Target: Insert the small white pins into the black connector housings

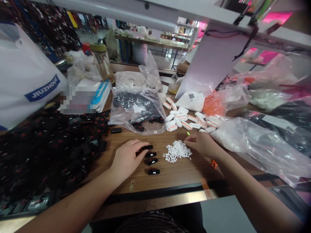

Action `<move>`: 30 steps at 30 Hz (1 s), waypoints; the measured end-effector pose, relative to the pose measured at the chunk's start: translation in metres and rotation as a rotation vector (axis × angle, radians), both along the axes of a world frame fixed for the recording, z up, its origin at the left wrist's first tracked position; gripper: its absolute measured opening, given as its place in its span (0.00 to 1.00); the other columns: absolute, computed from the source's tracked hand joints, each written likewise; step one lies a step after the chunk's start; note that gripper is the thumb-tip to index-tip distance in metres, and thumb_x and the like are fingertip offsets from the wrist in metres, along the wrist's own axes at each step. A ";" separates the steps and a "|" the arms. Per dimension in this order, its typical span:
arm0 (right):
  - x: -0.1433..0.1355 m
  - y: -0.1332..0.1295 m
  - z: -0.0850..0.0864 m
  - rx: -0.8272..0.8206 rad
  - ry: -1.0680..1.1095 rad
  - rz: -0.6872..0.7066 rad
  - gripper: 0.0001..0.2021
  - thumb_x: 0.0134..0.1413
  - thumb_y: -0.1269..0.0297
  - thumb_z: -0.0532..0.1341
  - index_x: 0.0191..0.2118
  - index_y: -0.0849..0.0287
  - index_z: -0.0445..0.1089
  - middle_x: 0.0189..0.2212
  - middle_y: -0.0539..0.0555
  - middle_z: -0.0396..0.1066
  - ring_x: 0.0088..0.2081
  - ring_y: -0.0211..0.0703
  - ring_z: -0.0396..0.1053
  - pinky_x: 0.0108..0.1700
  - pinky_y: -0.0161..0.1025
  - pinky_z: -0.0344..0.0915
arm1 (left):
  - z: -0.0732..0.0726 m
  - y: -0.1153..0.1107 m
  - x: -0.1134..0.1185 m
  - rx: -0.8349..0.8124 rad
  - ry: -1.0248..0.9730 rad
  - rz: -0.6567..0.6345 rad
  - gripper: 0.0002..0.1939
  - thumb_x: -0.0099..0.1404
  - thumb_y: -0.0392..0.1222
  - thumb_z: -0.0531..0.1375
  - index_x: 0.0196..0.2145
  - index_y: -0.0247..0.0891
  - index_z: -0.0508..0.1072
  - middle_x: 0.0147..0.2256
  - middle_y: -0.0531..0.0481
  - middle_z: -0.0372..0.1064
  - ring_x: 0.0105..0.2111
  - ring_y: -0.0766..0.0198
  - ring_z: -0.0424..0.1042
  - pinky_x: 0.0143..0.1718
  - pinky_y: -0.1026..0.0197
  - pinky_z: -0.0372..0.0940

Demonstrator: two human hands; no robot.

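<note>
My left hand [128,157] grips a small black plastic part [147,147] between thumb and fingers, at the far end of a short column of such parts. Below it lie three more, among them a black part [154,171] nearest me; each shows a pair of white dots. My right hand [200,143] is at the right edge of a pile of tiny white pegs [177,150], its fingertips drawn together. Whether a peg is between them is hidden. A small bright green bit [188,133] shows just beyond those fingers.
A large heap of black parts [55,145] covers the left side. Behind the pegs are white pieces with orange stripes [187,125]. A clear bag of black parts [136,106], a lidded bottle [100,60] and a clear plastic bag [257,139] stand around. An orange piece [213,164] lies by my right forearm.
</note>
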State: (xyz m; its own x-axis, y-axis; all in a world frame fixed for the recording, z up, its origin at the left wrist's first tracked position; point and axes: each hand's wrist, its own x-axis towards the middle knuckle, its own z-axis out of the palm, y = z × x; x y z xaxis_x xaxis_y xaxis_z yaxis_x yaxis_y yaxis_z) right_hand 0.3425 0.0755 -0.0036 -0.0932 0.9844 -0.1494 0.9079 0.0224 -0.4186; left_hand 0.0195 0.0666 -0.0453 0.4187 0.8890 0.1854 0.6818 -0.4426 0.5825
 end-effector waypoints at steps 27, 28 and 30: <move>-0.013 0.007 0.000 0.054 -0.166 -0.025 0.14 0.58 0.58 0.59 0.33 0.56 0.82 0.28 0.54 0.80 0.29 0.45 0.73 0.31 0.39 0.60 | 0.000 0.000 0.001 0.006 -0.032 -0.011 0.10 0.68 0.39 0.60 0.46 0.46 0.77 0.41 0.52 0.76 0.44 0.57 0.74 0.46 0.54 0.68; -0.014 0.006 0.001 0.056 -0.177 -0.020 0.14 0.58 0.59 0.58 0.33 0.56 0.82 0.28 0.54 0.80 0.30 0.46 0.74 0.31 0.39 0.59 | 0.001 0.000 0.001 0.004 -0.032 -0.011 0.10 0.68 0.38 0.61 0.46 0.46 0.77 0.41 0.52 0.76 0.44 0.57 0.74 0.46 0.53 0.68; -0.018 0.005 0.001 0.068 -0.210 -0.022 0.14 0.58 0.60 0.58 0.34 0.56 0.82 0.30 0.54 0.80 0.31 0.47 0.74 0.32 0.39 0.59 | 0.002 0.000 0.002 0.004 -0.037 -0.011 0.10 0.68 0.38 0.61 0.46 0.45 0.77 0.41 0.52 0.76 0.44 0.57 0.74 0.47 0.53 0.68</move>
